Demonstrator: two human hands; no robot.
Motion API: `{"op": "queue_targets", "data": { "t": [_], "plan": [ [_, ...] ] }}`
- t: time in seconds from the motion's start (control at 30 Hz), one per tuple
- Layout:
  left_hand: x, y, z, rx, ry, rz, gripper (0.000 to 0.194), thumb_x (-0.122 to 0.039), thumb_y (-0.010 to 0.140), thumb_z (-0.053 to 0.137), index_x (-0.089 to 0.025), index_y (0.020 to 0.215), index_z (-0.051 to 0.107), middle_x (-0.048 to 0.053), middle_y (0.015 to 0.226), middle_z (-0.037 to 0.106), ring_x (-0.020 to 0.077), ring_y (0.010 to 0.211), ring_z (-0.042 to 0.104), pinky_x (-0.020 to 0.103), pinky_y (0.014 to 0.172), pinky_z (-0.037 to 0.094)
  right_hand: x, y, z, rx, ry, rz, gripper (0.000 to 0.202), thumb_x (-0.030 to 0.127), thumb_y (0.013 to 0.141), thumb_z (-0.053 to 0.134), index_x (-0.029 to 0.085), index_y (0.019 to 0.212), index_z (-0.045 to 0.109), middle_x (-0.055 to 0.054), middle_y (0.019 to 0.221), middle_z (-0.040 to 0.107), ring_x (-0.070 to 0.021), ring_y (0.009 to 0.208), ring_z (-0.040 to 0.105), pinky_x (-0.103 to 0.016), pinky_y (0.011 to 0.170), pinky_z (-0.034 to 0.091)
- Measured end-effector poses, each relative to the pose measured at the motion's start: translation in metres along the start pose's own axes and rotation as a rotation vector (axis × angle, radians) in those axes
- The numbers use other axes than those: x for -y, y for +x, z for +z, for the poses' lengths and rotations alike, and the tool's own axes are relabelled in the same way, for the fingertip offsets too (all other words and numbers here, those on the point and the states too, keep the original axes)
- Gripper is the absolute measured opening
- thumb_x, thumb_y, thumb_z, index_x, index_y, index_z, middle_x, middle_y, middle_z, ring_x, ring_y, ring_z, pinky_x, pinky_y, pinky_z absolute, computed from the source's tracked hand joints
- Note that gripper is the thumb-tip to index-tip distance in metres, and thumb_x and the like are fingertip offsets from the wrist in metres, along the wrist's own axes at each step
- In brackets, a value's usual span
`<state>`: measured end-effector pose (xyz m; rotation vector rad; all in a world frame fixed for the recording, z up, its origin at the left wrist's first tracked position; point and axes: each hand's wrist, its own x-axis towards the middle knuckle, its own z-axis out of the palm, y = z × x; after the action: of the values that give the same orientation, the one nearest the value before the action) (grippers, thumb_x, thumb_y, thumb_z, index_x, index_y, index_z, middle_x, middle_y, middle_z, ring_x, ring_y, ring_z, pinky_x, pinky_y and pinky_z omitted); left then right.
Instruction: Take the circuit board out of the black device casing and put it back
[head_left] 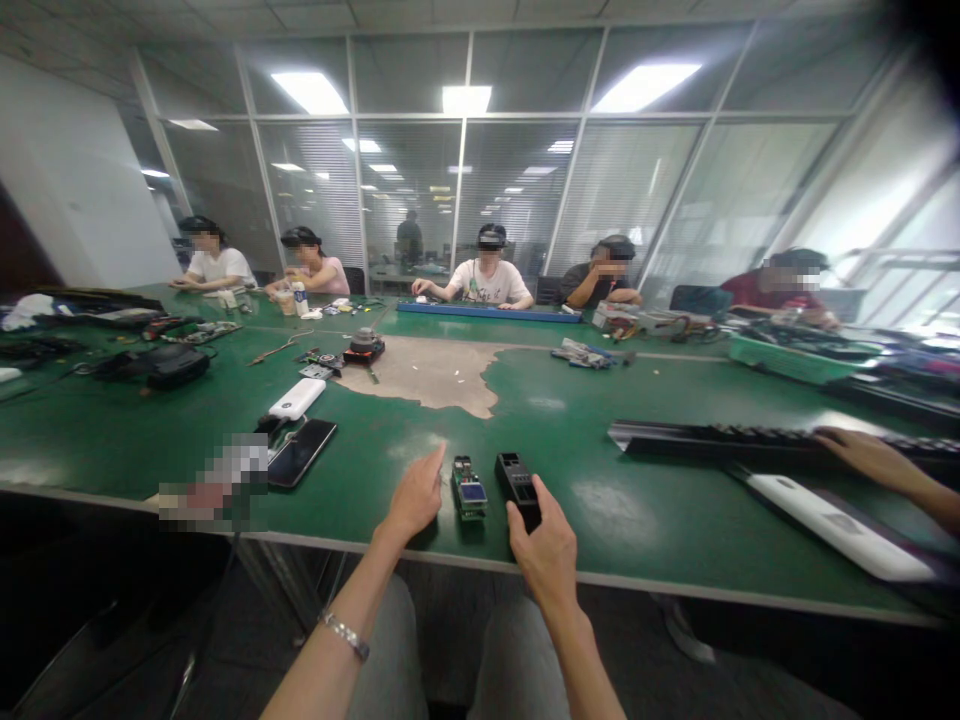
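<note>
On the green table in front of me stands a small circuit board assembly with a little screen (471,492). To its left is my left hand (417,497), index finger stretched forward and nothing visible in it; the other fingers are partly hidden from view. My right hand (546,532) grips the near end of a black plastic housing (516,478), thumb on its left side and fingers along its right. The housing has several openings at its far end and lies just right of the circuit board, apart from it.
A black phone (302,453) and a white power bank (298,399) lie to the left. On the right are a long black strip (690,440), a white device (840,525) and another person's hand (862,455). Several people sit across the table (360,450).
</note>
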<state>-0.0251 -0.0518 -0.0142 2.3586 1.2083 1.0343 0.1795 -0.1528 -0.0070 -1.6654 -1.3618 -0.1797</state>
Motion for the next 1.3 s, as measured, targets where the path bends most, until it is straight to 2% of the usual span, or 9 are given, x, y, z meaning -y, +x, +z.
{"op": "queue_targets", "data": {
  "t": [0.13, 0.27, 0.47, 0.7, 0.83, 0.97, 1.13, 1.3],
  "plan": [
    [0.0, 0.0, 0.0, 0.006, 0.011, -0.012, 0.06, -0.01, 0.085, 0.038, -0.02, 0.145, 0.032, 0.007, 0.143, 0.045, 0.0213, 0.131, 0.044, 0.043, 0.112, 0.034, 0.002, -0.002, -0.001, -0.028, -0.015, -0.032, 0.062, 0.04, 0.084, 0.051, 0.011, 0.138, 0.04, -0.018, 0.135, 0.05, -0.0282, 0.126, 0.045, -0.047, 0.103, 0.039],
    [-0.001, 0.0, -0.001, -0.007, 0.011, -0.007, 0.06, -0.01, 0.085, 0.038, -0.018, 0.145, 0.032, 0.008, 0.144, 0.045, 0.0215, 0.131, 0.044, 0.042, 0.112, 0.034, 0.004, -0.003, -0.003, -0.042, -0.014, -0.039, 0.065, 0.043, 0.085, 0.051, 0.011, 0.14, 0.037, -0.018, 0.137, 0.049, -0.0285, 0.127, 0.044, -0.047, 0.103, 0.038],
    [-0.004, 0.0, -0.003, -0.022, 0.006, 0.005, 0.059, -0.01, 0.086, 0.036, -0.015, 0.144, 0.033, 0.01, 0.143, 0.045, 0.0204, 0.132, 0.042, 0.04, 0.112, 0.033, 0.004, -0.003, -0.003, -0.027, -0.048, -0.024, 0.067, 0.045, 0.084, 0.052, 0.01, 0.139, 0.038, -0.017, 0.135, 0.051, -0.029, 0.123, 0.047, -0.045, 0.101, 0.039],
    [-0.004, 0.0, -0.004, -0.022, -0.019, 0.007, 0.059, -0.009, 0.086, 0.036, -0.015, 0.144, 0.033, 0.011, 0.144, 0.044, 0.0212, 0.132, 0.042, 0.042, 0.112, 0.033, 0.003, -0.003, -0.004, 0.019, -0.03, 0.037, 0.06, 0.046, 0.086, 0.05, 0.009, 0.133, 0.048, -0.017, 0.126, 0.059, -0.0286, 0.114, 0.055, -0.043, 0.098, 0.042],
    [-0.003, 0.0, -0.001, -0.033, -0.027, 0.003, 0.06, -0.008, 0.084, 0.038, -0.016, 0.144, 0.034, 0.011, 0.143, 0.045, 0.0213, 0.131, 0.043, 0.042, 0.112, 0.035, 0.019, 0.005, -0.011, 0.001, 0.034, 0.112, 0.061, 0.049, 0.085, 0.052, 0.011, 0.132, 0.051, -0.016, 0.126, 0.059, -0.0278, 0.114, 0.057, -0.042, 0.098, 0.043],
    [-0.001, 0.0, 0.002, -0.05, -0.049, 0.019, 0.062, -0.005, 0.083, 0.037, -0.015, 0.144, 0.034, 0.012, 0.143, 0.045, 0.0221, 0.131, 0.044, 0.043, 0.111, 0.036, 0.049, 0.008, -0.013, 0.009, 0.114, 0.074, 0.059, 0.048, 0.084, 0.054, 0.013, 0.132, 0.051, -0.014, 0.127, 0.06, -0.0249, 0.113, 0.058, -0.038, 0.098, 0.044],
    [-0.001, 0.0, 0.002, -0.072, -0.066, 0.03, 0.064, -0.003, 0.082, 0.037, -0.017, 0.144, 0.034, 0.011, 0.142, 0.047, 0.0217, 0.13, 0.045, 0.043, 0.11, 0.038, 0.078, 0.004, 0.002, 0.066, 0.111, -0.013, 0.058, 0.044, 0.086, 0.053, 0.008, 0.131, 0.05, -0.017, 0.126, 0.059, -0.026, 0.114, 0.057, -0.04, 0.098, 0.044],
    [-0.003, 0.001, -0.001, -0.061, -0.098, 0.014, 0.065, -0.004, 0.081, 0.039, -0.019, 0.144, 0.034, 0.01, 0.141, 0.048, 0.0223, 0.129, 0.047, 0.043, 0.108, 0.04, 0.084, -0.001, 0.016, 0.064, 0.033, -0.052, 0.056, 0.041, 0.086, 0.052, 0.006, 0.13, 0.05, -0.019, 0.122, 0.061, -0.0283, 0.111, 0.057, -0.043, 0.096, 0.045]
  ]
}}
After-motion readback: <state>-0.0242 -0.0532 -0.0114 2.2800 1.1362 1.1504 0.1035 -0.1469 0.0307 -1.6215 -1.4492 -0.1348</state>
